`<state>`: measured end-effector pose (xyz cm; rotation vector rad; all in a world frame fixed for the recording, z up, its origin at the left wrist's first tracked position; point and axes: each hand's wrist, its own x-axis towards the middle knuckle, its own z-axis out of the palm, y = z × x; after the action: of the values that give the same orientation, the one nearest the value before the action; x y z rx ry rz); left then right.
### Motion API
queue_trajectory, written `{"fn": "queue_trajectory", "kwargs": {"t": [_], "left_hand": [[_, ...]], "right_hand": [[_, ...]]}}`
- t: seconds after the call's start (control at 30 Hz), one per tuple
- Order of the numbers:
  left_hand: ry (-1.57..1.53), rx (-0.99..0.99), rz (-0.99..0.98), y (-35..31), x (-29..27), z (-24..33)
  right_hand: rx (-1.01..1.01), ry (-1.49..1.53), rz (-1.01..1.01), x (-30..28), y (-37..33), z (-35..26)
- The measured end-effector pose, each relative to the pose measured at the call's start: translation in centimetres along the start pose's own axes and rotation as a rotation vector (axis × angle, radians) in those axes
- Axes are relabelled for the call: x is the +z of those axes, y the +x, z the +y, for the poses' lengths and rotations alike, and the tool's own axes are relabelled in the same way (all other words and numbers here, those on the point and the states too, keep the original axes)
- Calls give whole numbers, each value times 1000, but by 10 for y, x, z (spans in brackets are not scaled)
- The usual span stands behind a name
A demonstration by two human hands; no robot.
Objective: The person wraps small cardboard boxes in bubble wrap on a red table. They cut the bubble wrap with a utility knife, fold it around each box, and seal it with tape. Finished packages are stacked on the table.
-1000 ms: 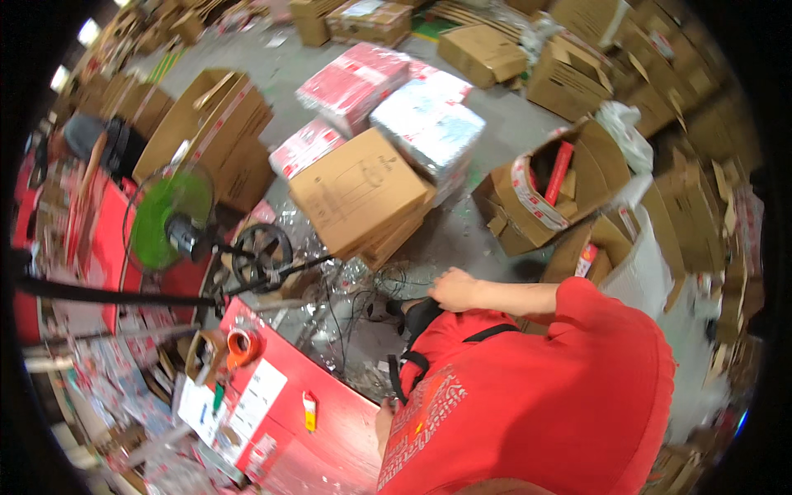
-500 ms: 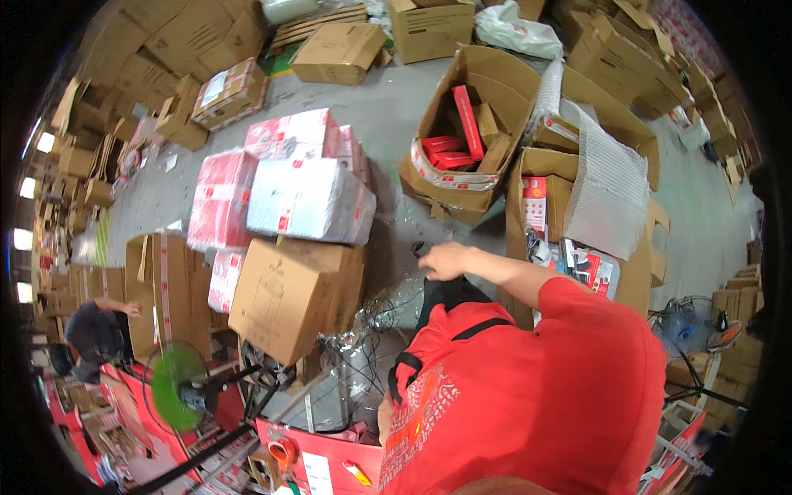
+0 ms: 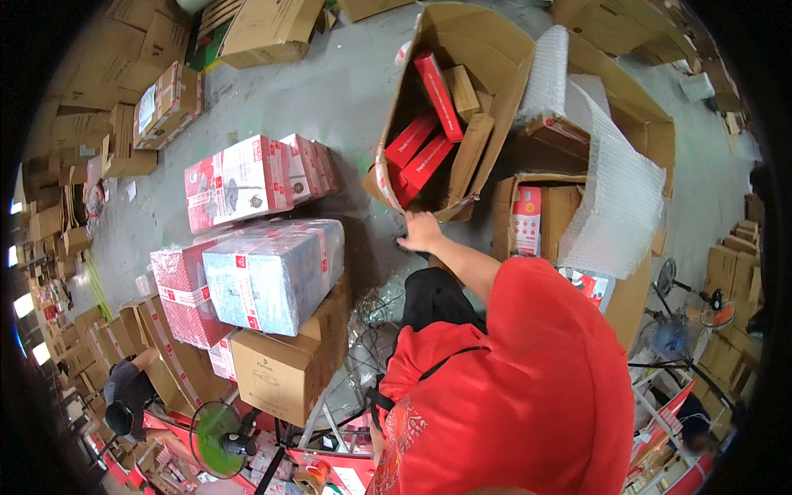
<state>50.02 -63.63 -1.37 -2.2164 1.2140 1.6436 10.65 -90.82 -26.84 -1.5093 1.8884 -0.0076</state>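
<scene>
My right hand (image 3: 422, 233) is at the near rim of an open cardboard box (image 3: 507, 49). Its fingers hook onto the rim, partly hidden, with the thumb pointing left. Inside the box lie several red boxes (image 3: 439, 97) and plain brown cartons (image 3: 470, 157). White tape with red print runs along the box's rim. Only a sliver of my left arm (image 3: 378, 443) shows beside my red shirt; that hand is out of sight.
On the left stand stacked parcels in bubble wrap (image 3: 272, 268) above a brown carton (image 3: 276, 379). Bubble wrap (image 3: 615, 198) drapes over another open box at right. Tangled cables (image 3: 371, 318) lie by my legs. A green fan (image 3: 219, 441) and another person (image 3: 128, 396) are lower left.
My right hand has moved from above my dark trousers forward to the box's near rim. My view has shifted, and the red boxes inside show more fully.
</scene>
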Motion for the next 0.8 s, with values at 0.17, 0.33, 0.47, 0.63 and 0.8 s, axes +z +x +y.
{"fn": "queue_trajectory", "kwargs": {"t": [0.17, 0.33, 0.47, 0.63, 0.8], "left_hand": [[-47, -9, 3, -4, -3, 27], [-163, 6, 87, -12, 8, 7], [-364, 48, 199, -17, 46, -45], [-705, 26, 395, -26, 129, -113], [-749, -257, 481, -60, 219, -165]], "right_hand": [[7, -44, -134, 2, -59, 16], [-96, -278, -457, -10, -37, 19], [-259, -671, -521, -33, -7, -49], [-527, -437, -789, -75, -38, -190], [-1178, -537, -766, -44, -171, -322]]}}
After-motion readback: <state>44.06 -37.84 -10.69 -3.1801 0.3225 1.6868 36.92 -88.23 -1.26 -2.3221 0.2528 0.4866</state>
